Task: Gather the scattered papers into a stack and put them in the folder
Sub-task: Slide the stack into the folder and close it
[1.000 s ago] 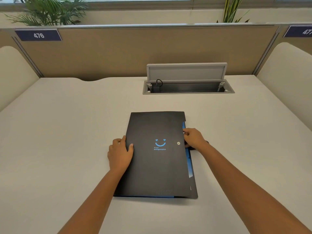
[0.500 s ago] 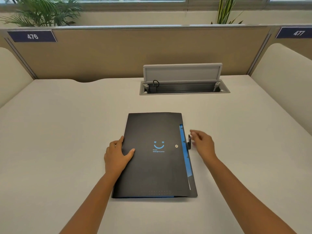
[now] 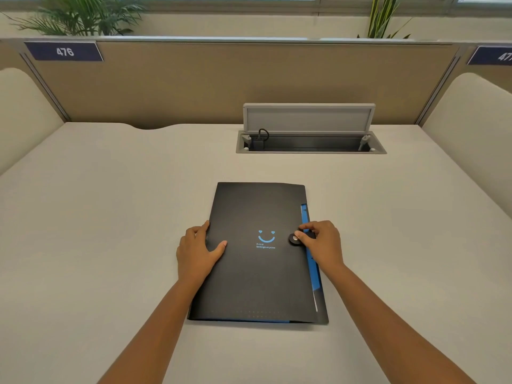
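Now right hand [image 3: 321, 243] presses snap tab [image 3: 294, 239].

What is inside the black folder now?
The folder is closed, so its contents are covered. Only a blue inner layer shows along its right edge. The right hand presses the snap tab.

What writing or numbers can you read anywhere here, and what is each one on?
"476": white digits on the dark blue plate at the partition's top left.
"47": on the blue plate at right, cut off by the frame edge.
"Keep Smilingeverytime": small blue print under the smile on the black folder, blurred, so this reading is uncertain.
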### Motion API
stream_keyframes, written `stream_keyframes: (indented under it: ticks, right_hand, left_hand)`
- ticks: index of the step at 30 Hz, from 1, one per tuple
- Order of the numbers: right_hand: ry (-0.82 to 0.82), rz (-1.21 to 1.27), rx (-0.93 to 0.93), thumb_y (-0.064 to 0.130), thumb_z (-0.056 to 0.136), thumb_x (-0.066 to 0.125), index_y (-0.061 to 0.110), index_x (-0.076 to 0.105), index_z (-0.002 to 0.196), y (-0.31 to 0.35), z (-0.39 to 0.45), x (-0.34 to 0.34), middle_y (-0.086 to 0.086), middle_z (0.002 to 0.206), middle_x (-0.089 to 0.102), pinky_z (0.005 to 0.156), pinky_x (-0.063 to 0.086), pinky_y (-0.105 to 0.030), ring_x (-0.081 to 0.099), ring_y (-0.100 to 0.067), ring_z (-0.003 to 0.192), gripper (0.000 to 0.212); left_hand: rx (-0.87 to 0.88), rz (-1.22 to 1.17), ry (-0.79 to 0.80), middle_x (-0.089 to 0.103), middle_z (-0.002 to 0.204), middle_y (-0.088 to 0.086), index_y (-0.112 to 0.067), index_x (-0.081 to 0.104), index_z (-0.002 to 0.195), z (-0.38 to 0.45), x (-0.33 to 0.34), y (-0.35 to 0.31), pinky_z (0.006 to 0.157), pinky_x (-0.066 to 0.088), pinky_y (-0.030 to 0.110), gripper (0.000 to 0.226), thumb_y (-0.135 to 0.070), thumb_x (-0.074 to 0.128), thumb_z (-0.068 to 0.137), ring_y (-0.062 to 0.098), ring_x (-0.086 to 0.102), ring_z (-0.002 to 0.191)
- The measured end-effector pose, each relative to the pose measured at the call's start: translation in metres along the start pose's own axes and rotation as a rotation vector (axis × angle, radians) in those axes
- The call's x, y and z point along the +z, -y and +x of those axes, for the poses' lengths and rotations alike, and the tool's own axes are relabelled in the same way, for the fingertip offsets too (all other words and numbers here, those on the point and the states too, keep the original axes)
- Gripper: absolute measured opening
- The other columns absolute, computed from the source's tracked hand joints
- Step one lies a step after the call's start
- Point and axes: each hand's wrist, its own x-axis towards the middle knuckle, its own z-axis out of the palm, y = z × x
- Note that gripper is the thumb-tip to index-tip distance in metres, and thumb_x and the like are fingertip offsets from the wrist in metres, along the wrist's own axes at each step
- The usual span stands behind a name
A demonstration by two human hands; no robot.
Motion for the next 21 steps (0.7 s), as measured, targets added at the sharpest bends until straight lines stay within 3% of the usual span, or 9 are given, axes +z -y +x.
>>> stream_keyframes:
  ticks: [4, 12, 21]
  right_hand:
    - [-0.021, -0.036, 0.001, 0.023, 0.081, 0.069, 0.011, 0.071, 0.095, -0.002, -0.002, 0.003, -0.01, 0.101, 0.065, 0.087, 0.051, -0.038, 0.057, -0.025, 0.099, 0.019]
    - [-0.019, -0.058, 0.0, 0.035, 0.077, 0.072, 0.015, 0.069, 0.098, -0.001, -0.005, 0.004, -0.005, 0.105, 0.061, 0.083, 0.04, -0.024, 0.051, -0.02, 0.103, 0.029]
    - [0.112, -0.275, 0.004, 0.041, 0.082, 0.064, 0.022, 0.056, 0.113, 0.001, 0.006, 0.002, -0.009, 0.122, 0.048, 0.084, 0.032, -0.024, 0.043, -0.026, 0.112, 0.038]
  left_hand:
    - [0.003, 0.003, -0.002, 0.05, 0.126, 0.008, -0.022, 0.037, 0.137, 0.0, 0.0, 0.0, 0.09, 0.045, 0.039, 0.072, -0.052, 0.06, 0.077, 0.026, 0.051, 0.108]
    - [0.006, -0.006, -0.005, 0.05, 0.126, 0.008, -0.021, 0.037, 0.138, 0.0, 0.001, 0.001, 0.09, 0.045, 0.039, 0.071, -0.051, 0.06, 0.077, 0.026, 0.051, 0.108]
    - [-0.003, -0.003, 0.006, 0.05, 0.126, 0.008, -0.022, 0.037, 0.138, -0.002, -0.001, 0.0, 0.09, 0.044, 0.039, 0.071, -0.052, 0.059, 0.077, 0.026, 0.051, 0.109]
